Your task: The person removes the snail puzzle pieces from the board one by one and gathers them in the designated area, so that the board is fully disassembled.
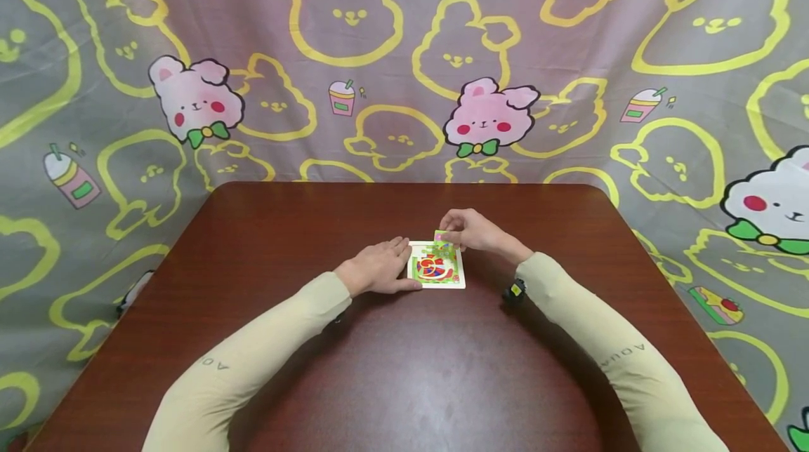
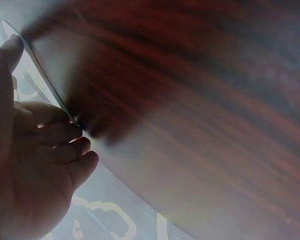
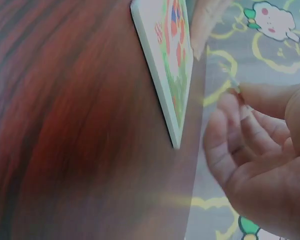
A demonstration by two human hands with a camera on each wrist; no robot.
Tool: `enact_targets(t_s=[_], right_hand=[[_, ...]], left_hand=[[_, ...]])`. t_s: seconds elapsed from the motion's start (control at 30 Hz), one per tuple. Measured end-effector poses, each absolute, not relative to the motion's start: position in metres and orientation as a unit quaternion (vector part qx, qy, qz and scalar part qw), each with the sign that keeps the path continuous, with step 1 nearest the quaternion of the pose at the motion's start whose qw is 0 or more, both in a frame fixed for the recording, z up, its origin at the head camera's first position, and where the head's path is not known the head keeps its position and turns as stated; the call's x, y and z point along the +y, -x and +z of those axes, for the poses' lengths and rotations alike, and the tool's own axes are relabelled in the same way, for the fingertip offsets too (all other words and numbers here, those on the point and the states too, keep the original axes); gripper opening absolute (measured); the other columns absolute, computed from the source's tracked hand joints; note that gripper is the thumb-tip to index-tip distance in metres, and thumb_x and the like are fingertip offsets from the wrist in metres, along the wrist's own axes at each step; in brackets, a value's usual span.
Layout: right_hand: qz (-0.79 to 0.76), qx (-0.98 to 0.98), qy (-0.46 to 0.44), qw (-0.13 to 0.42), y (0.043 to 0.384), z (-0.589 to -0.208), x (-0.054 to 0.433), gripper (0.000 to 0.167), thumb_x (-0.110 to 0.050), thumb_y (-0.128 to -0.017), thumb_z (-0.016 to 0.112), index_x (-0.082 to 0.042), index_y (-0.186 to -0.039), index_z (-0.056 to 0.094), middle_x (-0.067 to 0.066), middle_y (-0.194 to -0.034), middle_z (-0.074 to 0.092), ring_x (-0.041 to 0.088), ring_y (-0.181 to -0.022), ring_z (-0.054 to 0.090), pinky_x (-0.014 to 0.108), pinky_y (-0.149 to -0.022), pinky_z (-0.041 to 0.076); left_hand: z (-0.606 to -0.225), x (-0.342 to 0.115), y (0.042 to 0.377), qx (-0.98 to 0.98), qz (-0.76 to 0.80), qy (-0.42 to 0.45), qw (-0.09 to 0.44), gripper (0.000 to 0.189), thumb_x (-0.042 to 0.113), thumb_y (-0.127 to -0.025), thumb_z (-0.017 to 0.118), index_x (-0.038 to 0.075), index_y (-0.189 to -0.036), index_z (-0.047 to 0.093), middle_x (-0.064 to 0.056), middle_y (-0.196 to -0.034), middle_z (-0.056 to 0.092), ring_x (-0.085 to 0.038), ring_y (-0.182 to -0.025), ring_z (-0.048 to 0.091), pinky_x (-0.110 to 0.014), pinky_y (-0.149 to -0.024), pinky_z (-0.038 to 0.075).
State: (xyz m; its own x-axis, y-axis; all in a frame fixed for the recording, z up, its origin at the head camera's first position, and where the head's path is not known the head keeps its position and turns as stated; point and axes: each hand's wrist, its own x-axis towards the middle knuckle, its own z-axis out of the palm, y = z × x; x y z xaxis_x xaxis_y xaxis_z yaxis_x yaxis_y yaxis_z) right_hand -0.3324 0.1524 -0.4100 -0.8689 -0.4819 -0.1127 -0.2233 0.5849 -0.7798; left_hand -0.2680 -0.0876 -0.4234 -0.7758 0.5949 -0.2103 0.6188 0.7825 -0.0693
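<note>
A small square picture puzzle board (image 1: 442, 286) with a white frame lies on the table, its picture red, blue and green. Along its left side rests my left hand (image 1: 379, 266), fingers stretched out and thumb at the near left corner. In the left wrist view the fingertips meet the thin edge of the board (image 2: 50, 90). My right hand (image 1: 472, 229) pinches a small green puzzle piece (image 1: 439, 235) with a pink spot between thumb and fingers, over the board's far right part. The right wrist view shows the piece (image 3: 233, 82) nearly edge-on.
The dark brown wooden table (image 1: 404, 368) has rounded far corners. Behind it and at both sides hangs a grey cloth (image 1: 379, 10) printed with cartoon rabbits and yellow outlines. A small black device (image 1: 515, 290) sits at the right wrist.
</note>
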Motion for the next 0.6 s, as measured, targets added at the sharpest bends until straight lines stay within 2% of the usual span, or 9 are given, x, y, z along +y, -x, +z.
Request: enact_targets(t_s=[0.33,0.6], right_hand=[[-0.423,0.874,0.174,0.163,0.333,-0.411,0.183,0.018,-0.018,-0.091,0.070,-0.007,-0.105,0.065,0.010,-0.088,0.067,0.024,-0.069,0.063,0.036,-0.063,0.057],[-0.421,0.878,0.164,0.154,0.335,-0.408,0.212,0.015,-0.020,-0.092,0.069,-0.010,-0.104,0.068,0.012,-0.087,0.067,0.026,-0.070,0.062,0.040,-0.065,0.058]], left_hand=[[-0.424,-0.089,0.266,0.937,-0.069,-0.333,0.078,0.095,0.074,-0.091,0.040,0.000,-0.151,0.034,-0.019,-0.158,0.032,-0.029,-0.149,0.030,-0.037,-0.121,0.030],[-0.423,-0.086,0.267,0.937,-0.082,-0.329,0.083,0.096,0.075,-0.091,0.038,0.001,-0.152,0.032,-0.017,-0.160,0.030,-0.028,-0.150,0.027,-0.036,-0.121,0.029]])
